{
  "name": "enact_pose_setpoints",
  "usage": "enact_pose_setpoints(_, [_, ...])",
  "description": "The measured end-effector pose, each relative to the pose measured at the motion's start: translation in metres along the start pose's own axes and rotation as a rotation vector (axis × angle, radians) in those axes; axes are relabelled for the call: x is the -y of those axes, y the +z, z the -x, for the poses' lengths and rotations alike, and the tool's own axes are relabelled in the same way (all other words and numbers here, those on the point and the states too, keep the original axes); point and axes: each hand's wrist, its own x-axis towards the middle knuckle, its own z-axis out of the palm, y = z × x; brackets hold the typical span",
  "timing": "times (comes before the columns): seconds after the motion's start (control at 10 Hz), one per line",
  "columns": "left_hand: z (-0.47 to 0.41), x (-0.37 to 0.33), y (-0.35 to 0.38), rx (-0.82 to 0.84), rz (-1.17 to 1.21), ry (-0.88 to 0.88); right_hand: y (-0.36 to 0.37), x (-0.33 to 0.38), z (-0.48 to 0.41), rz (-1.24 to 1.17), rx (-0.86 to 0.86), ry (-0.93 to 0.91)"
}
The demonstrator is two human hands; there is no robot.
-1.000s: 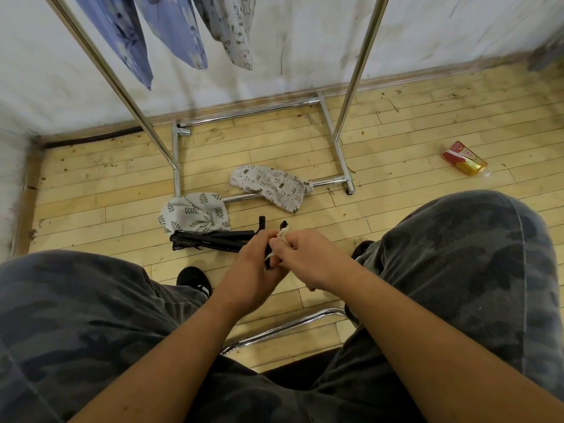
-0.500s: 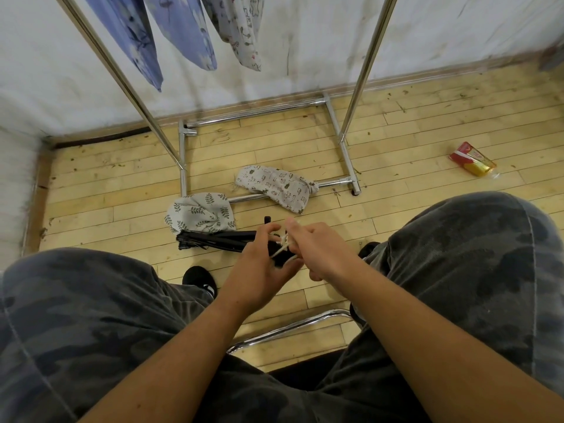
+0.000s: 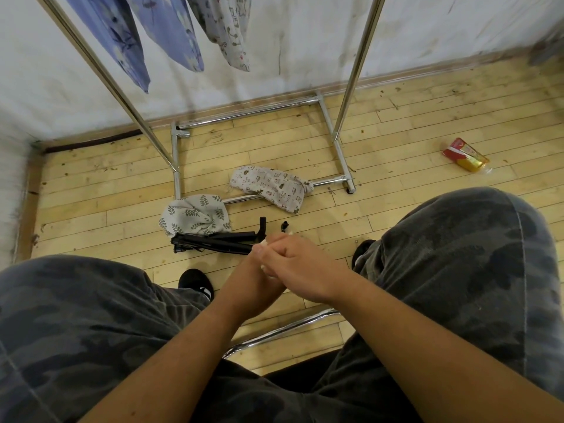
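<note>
Closed up since half a second ago: my right hand (image 3: pixel 301 267) now wraps over left hand (image 3: pixel 251 279), both clenched on cord (image 3: pixel 263 243), mostly hidden, between my knees. Beyond: black bundle (image 3: pixel 213 243), leaf cloth (image 3: pixel 195 215), printed cloth (image 3: pixel 271 187), rack (image 3: pixel 339 154), packet (image 3: pixel 465 154).

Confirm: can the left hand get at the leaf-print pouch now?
Likely yes, with a lean: the leaf-print pouch lies uncovered on the floor, but the left hand and right hand both grip a white item.

Red packet (image 3: pixel 465 155) on wooden floor (image 3: pixel 396 141)
</note>
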Motion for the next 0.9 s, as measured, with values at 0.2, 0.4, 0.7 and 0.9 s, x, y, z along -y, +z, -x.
enact_pose_setpoints(0.2, [0.0,-0.006,0.006,-0.03,-0.043,0.076,-0.002,0.002,0.004,0.043,0.033,-0.025])
enact_pose_setpoints(0.4, [0.001,-0.012,-0.001,-0.029,0.083,0.114,-0.003,0.001,0.005,0.084,0.041,-0.046])
enact_pose_setpoints(0.7, [0.004,-0.017,-0.007,-0.21,0.221,0.075,-0.01,0.007,0.003,-0.059,-0.123,0.197])
enact_pose_setpoints(0.9, [0.005,-0.016,-0.006,-0.242,0.209,0.02,-0.01,0.0,-0.002,0.065,-0.193,0.198])
